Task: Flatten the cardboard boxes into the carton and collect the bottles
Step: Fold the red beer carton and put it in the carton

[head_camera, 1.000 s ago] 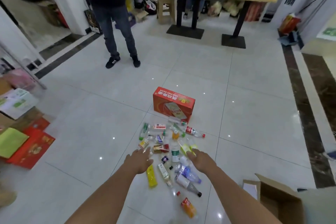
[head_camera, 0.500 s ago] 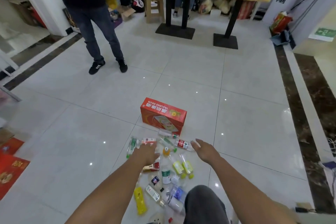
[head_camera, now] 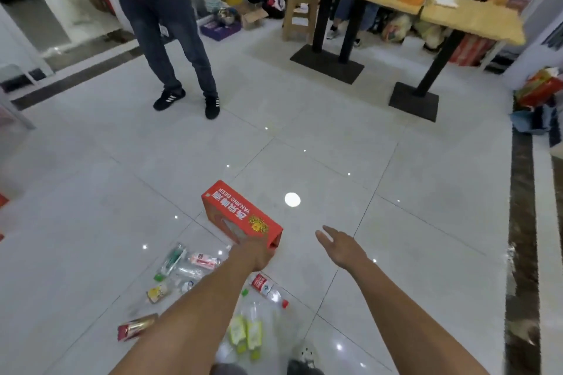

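A red beer box lies on the white tiled floor in front of me. My left hand is at its near right corner and touches it; the fingers are hidden against the box, so the grip is unclear. Right of the box, my right hand hovers open, fingers spread, holding nothing. Several empty bottles lie scattered below the box: a green one, a red-labelled clear one, a yellow pair and a red can-like one. The brown carton is out of view.
A person in jeans and black shoes stands at the far left. Two wooden tables on black pedestal bases stand at the back, with a stool and cluttered shelves behind. Red bags sit by the right wall.
I have stepped forward; the box and bottles have moved closer and lower in view. My left hand has reached the box's near corner. My right hand has swung out to the right of the box.
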`<state>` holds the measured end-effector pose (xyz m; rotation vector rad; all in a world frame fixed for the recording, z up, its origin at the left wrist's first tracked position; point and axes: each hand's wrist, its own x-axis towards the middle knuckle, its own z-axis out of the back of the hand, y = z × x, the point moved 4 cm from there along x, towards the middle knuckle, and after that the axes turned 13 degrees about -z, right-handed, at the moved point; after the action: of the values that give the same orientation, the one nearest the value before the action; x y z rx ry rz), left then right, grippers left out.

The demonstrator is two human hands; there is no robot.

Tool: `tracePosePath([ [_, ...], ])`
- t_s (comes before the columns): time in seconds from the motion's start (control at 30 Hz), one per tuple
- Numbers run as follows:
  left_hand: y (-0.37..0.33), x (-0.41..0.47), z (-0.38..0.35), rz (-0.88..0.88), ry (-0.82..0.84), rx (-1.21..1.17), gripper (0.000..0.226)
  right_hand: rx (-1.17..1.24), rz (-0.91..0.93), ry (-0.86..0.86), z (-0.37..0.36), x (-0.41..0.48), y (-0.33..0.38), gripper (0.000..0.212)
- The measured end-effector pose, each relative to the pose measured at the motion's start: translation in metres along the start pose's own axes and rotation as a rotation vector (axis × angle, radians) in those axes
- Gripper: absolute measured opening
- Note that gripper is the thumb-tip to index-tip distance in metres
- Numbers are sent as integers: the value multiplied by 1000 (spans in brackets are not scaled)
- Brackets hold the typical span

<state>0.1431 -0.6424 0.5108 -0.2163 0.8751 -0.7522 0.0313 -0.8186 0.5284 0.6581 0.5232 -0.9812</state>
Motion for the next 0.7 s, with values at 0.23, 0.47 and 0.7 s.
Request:
tracePosePath([
  [0.23, -25, 23, 21, 243, -93, -304, 66, -109, 87, 81, 69, 76, 18, 59],
  [0.47, 6, 110, -6, 590, -363, -1034, 53, -111, 127, 220, 56, 182, 58, 59],
  [0.7, 65, 286, -98, 868, -758, -1782, 65, 94, 35, 433, -84, 383, 44, 56],
])
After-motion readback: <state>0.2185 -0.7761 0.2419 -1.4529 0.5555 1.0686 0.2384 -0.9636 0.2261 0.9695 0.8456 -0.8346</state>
